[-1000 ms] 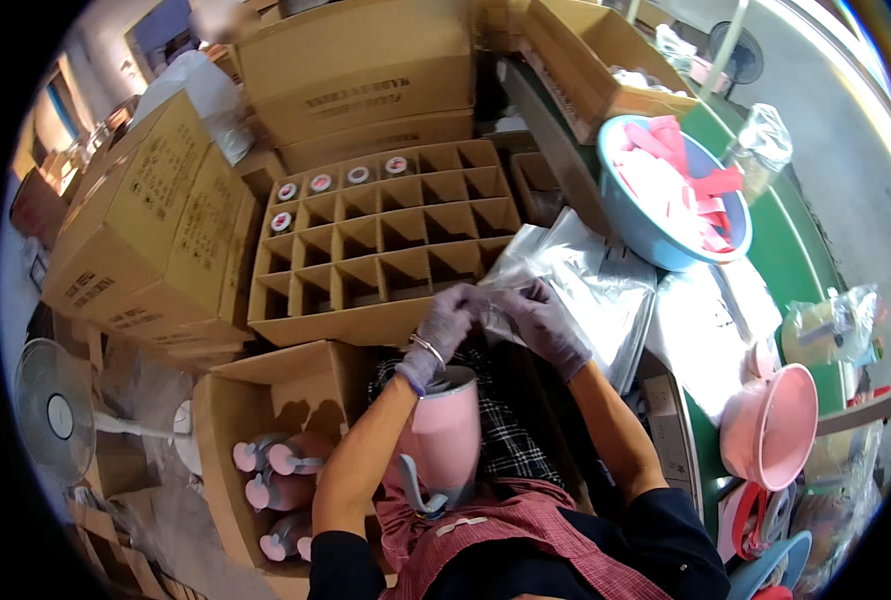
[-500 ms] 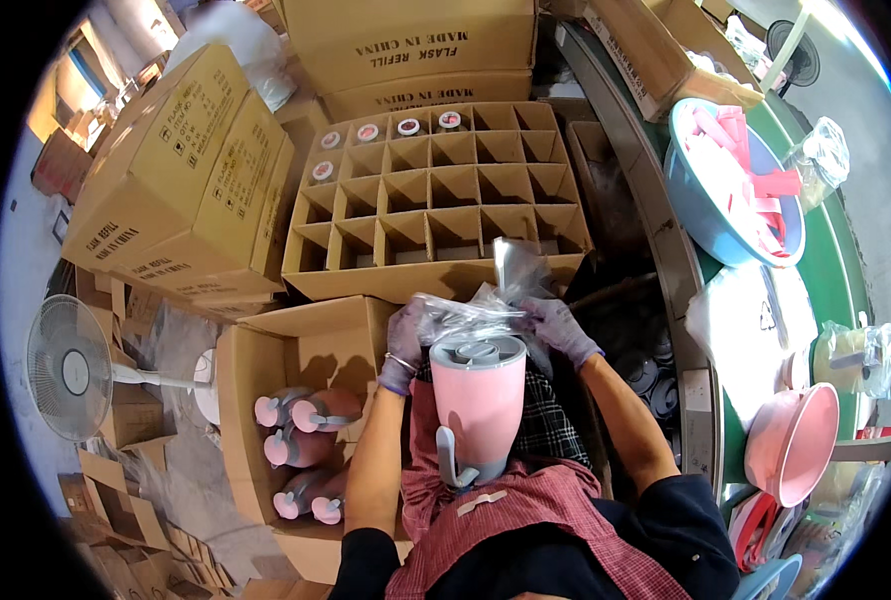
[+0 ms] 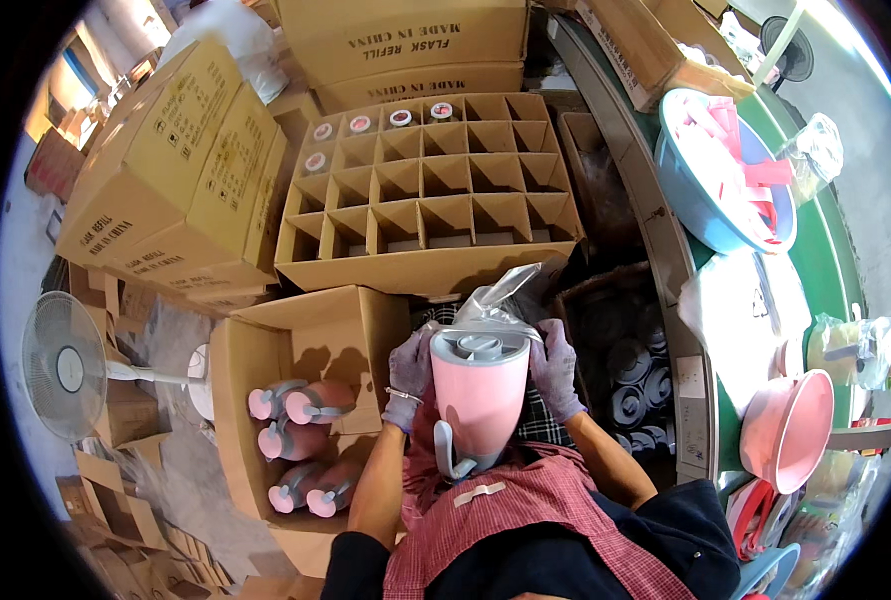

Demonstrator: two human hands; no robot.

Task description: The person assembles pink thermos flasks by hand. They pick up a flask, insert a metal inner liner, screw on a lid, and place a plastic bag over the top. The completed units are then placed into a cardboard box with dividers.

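Note:
A pink jug with a grey end piece rests against my lap, its grey handle toward me. A clear plastic bag lies over the far edge of the grey end. At the jug's left side my left hand, in a thin greyish glove, is closed at the bag's edge. My right hand, gloved alike, is closed at the bag's other side. The jug partly hides the fingertips of both hands.
Ahead stands a divided carton with several capped cylinders in its far cells. An open box with several pink jugs is at left. Dark parts fill a box at right, beside a green bench bearing a blue basin and a pink basin.
Both hands have come down and nearer to me, along the jug's sides. The bag, bunched beyond the jug before, now drapes over its grey end.

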